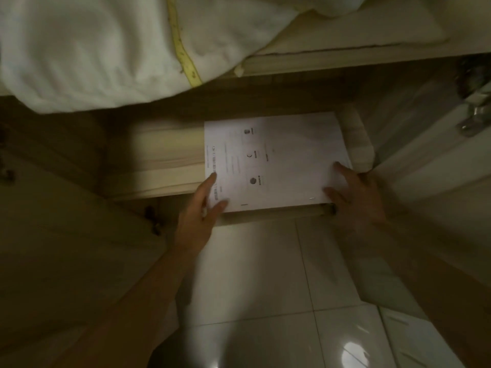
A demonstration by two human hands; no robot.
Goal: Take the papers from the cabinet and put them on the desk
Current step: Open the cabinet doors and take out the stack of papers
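From here I see the left hand, finger and thumb straight on the near left corner of the papers. They are one white stack at the cabinet shelf's front edge, print too blurred to read, with three round marks. The right hand lies straight-fingered on the near right corner, open tiled floor below.

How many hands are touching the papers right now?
2. The left hand lies on the near-left corner of the papers, and the right hand lies on their near-right edge. Any fingers under the stack are hidden.
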